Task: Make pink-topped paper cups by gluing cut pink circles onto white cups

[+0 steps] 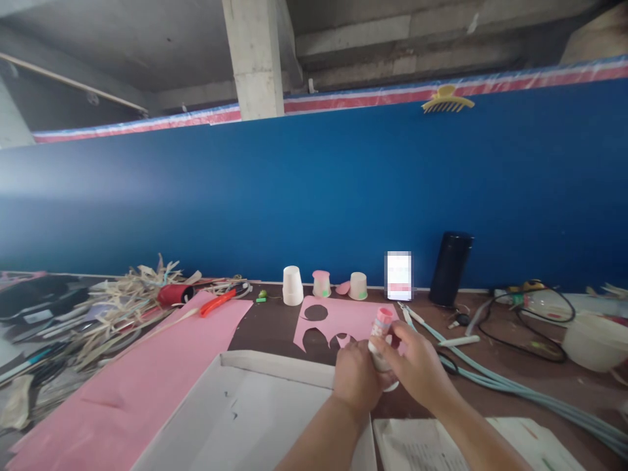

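Note:
A glue stick with a white patterned body and a pink top stands nearly upright between my hands. My left hand is closed around its lower part. From the other side, my right hand grips it with thumb and fingers. Below my left fingers a white rim shows; the rest of that thing is hidden. Just beyond lies a pink sheet with round holes cut out. Behind it stand small paper cups, one topped with a pink disc, another beside a leaning pink disc.
Stacked white cups, a phone with a blurred screen and a black bottle stand along the blue partition. A white box lid, large pink paper and straw-like strips lie left. Pale blue cords run right.

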The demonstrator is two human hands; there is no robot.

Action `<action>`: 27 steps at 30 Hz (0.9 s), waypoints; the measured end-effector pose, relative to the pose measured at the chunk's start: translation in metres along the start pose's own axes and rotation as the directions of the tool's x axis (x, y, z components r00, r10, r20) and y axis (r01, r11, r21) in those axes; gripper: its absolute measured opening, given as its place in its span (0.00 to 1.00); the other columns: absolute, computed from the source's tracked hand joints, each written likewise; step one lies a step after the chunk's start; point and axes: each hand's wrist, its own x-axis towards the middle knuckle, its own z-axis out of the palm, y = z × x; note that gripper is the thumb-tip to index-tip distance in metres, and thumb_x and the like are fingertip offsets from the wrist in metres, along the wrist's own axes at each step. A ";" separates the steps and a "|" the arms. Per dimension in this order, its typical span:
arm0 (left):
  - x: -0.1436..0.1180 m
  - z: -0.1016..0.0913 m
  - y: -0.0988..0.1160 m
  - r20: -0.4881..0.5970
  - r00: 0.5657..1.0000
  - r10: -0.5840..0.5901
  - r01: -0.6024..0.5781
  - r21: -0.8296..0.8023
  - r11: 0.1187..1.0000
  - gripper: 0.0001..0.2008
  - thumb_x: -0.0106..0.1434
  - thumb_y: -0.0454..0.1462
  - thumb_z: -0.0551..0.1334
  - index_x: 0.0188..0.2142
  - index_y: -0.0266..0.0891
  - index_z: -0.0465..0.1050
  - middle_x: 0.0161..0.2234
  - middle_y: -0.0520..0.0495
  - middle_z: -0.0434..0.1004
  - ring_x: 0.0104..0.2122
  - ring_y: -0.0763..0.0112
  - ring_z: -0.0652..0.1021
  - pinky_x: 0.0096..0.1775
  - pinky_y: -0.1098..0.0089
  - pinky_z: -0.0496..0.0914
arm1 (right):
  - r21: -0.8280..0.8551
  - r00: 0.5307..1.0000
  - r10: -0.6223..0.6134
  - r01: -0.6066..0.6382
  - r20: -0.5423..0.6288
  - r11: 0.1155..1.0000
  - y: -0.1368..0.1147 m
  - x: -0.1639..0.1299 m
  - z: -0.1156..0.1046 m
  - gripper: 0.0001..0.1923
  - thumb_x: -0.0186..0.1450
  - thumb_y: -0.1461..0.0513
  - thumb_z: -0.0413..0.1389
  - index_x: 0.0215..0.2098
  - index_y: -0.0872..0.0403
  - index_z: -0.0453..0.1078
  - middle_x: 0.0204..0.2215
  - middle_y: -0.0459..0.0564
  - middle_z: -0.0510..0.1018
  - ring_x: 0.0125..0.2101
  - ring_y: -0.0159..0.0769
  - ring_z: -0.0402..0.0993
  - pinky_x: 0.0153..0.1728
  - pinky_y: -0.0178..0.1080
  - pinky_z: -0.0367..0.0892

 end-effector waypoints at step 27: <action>-0.001 -0.008 0.004 0.053 0.995 -0.080 0.083 -0.057 0.995 0.27 0.46 0.55 0.64 0.39 0.39 0.72 0.36 0.44 0.77 0.37 0.59 0.75 0.37 0.65 0.65 | 0.001 0.962 0.159 -0.163 -0.221 0.987 0.018 0.006 -0.002 0.16 0.61 0.48 0.51 0.27 0.52 0.66 0.21 0.44 0.71 0.23 0.34 0.67 0.26 0.34 0.59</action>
